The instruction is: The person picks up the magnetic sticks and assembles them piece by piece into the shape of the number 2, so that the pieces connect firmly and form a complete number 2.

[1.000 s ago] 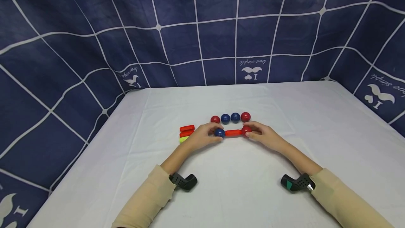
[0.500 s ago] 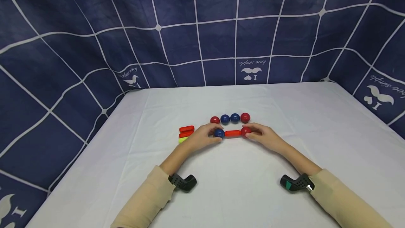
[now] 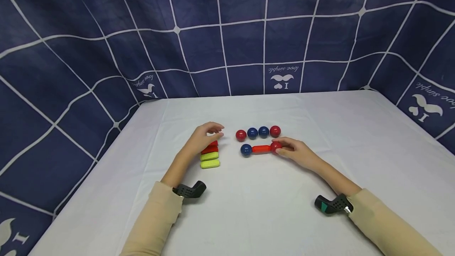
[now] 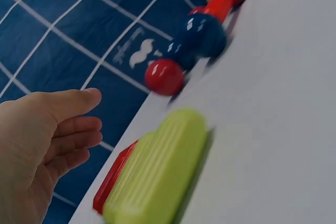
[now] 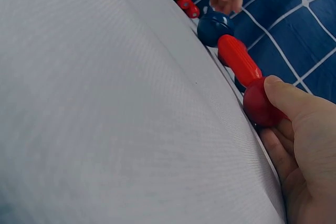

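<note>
In the head view, we see the right hand pinching a red ball that touches a red rod, with a blue ball at its other end, on the white table just this side of four balls in a row. In the left wrist view, we find the left hand beside yellow and red bars, fingers relaxed. In the right wrist view, we see thumb and fingertips gripping the red ball.

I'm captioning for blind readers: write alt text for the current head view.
A person's right hand holds a red ball at one end of a red rod, with a blue ball at the other, on a white table. The left hand, holding nothing, is near two red rods and two yellow-green rods. A row of four balls lies beyond.
</note>
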Tool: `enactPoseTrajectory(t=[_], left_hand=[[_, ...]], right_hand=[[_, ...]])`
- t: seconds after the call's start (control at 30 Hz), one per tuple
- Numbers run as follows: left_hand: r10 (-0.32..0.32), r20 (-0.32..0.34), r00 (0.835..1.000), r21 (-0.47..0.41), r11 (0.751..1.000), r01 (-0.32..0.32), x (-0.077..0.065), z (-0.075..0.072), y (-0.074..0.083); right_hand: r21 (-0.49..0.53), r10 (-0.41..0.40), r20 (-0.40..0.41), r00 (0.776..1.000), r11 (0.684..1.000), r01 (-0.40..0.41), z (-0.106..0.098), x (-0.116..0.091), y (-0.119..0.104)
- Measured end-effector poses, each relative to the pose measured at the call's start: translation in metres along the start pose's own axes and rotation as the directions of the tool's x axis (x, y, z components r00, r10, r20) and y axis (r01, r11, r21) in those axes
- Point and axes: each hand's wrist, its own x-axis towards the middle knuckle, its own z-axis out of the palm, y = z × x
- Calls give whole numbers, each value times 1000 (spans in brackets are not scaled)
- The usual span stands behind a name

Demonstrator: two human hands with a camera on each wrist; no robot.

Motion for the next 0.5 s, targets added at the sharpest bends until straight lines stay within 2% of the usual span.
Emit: enactPoseTrajectory(t=[0.07, 0.2, 0.33, 0.5], left_hand=[[-35, -2, 999, -2, 999, 35, 0, -7, -8], [-85, 41, 996, -2, 996, 85, -1, -17, -21], [-126, 89, 988, 19, 992, 125, -2, -18, -31], [-138, 104, 985, 45, 990, 134, -3, -16, -36]], right_hand=[[-2, 1, 1, 1000, 1000, -1, 0, 0, 0], [-4, 1, -2, 1000, 1000, -1, 0, 0, -1], [-1, -4, -2, 1000, 1000, 4, 0, 0, 0], [13, -15, 1, 1000, 1000, 15, 1, -1, 0]])
